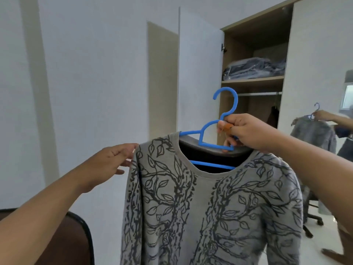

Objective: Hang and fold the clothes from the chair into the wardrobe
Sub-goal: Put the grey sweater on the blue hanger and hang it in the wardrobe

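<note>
One wardrobe [254, 60] stands open beyond my right hand, the biggest thing before me, with its rail [259, 93] running across just above and behind my knuckles and a shelf of folded clothes [254, 68] over that. Next in size is the grey leaf-patterned sweater [200, 207], already draped on the blue hanger [219, 129] and dropping straight down below and between both my hands. The chair [80, 240] sits low under my left forearm.

My right hand [246, 132] is closed around the hanger's neck, just under the hook, fingers wrapped and carrying the full weight. My left hand [110, 161] is half open, fingertips [131, 148] pinching or at least touching the sweater's shoulder edge beside it; how firm that hold is I cannot tell.

To do this step well, I judge I should square that shoulder seam over the hanger's arm so the knit does not slide off, then keep the hook turned toward the rail and lift it slightly higher than the bar before lowering it on. I would let the left hand steady the fabric so the sleeves do not snag on the door [200, 73].
</note>
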